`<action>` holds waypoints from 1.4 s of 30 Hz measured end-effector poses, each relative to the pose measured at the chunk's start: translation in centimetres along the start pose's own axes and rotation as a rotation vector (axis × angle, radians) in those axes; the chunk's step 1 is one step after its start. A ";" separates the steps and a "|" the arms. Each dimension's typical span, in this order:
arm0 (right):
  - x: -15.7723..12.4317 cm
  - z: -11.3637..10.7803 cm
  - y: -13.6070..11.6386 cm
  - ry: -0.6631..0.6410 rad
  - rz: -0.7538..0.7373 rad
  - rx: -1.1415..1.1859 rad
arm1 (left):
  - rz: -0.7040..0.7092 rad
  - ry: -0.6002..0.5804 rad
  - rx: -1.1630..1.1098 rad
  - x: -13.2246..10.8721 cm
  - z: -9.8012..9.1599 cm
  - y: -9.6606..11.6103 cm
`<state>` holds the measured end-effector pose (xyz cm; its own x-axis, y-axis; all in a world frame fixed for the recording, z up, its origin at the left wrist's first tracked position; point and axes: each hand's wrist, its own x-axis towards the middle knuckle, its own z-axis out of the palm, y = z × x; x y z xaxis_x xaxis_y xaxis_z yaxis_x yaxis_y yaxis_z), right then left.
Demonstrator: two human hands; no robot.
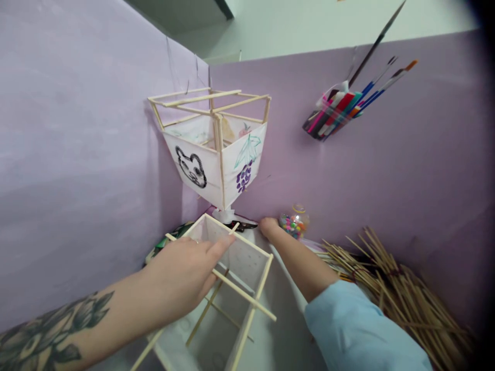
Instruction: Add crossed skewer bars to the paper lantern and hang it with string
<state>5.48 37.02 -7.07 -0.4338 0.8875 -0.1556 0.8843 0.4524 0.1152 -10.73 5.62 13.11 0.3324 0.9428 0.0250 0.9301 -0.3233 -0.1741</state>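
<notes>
My left hand (189,270) is closed on the top of a wooden stick frame (235,289) with pale, translucent sheets on its sides. Thumb and fingers rest around the thin sticks, and one crosspiece juts out past the corner. My right hand (267,225) reaches to the back of the white table, between a dark cutting tool (242,226) and a clear jar of colourful pieces (294,222). Its fingers are bent down out of sight, so I cannot see whether they hold anything.
A finished-looking stick lantern (201,159) with a drawn animal face and grapes hangs in the corner. Markers and brushes fill a holder (332,111) on the purple wall (425,154). Bundled thin sticks (402,293) lie at the right.
</notes>
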 end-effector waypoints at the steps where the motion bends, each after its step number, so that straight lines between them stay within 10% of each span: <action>1: -0.1 0.1 0.0 -0.014 0.021 -0.007 | -0.007 -0.007 -0.011 0.0 0.0 0.0; 26: -5.5 -1.1 0.7 0.087 -0.034 0.010 | -0.061 -0.013 -0.010 -2.1 -1.5 1.0; 42: -4.0 -2.6 -0.4 0.255 -0.077 -0.001 | -0.053 0.101 -0.170 -2.2 0.6 -0.7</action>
<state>6.43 33.52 -3.93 -0.5293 0.8438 0.0887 0.8470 0.5194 0.1137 -12.23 3.88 12.54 0.2886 0.9486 0.1299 0.9568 -0.2909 -0.0019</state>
